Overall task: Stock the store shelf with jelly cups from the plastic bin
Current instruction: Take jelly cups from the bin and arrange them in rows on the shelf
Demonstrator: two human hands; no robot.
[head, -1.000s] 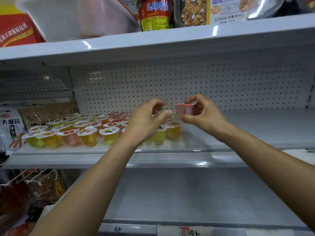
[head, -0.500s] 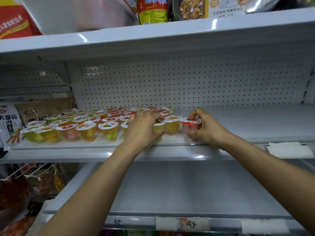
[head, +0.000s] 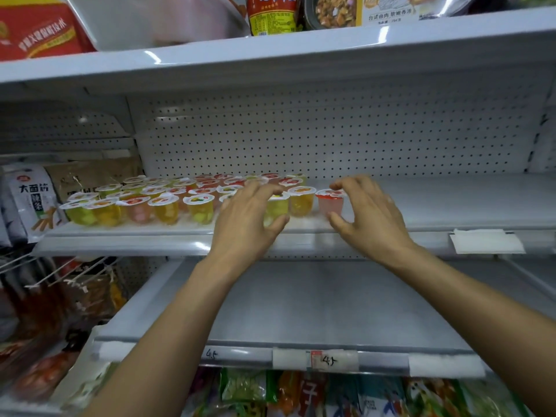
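Dozens of jelly cups (head: pixel 167 207) fill shelf (head: pixel 451 203) at left. Pink cup (head: pixel 330 204) ends row; right hand (head: pixel 373 218) grip spread loosely beside it, seemingly not touching. Left hand (head: pixel 243 218) slack, empty, hides green cup (head: pixel 278 207). Plastic bin (head: pixel 150 22) on upper shelf (head: pixel 301 46).

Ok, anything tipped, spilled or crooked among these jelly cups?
Nothing stands out. The jelly cups stand upright in rows on the shelf, the pink cup at the front row's right end too. No spill visible; the left hand hides a few.
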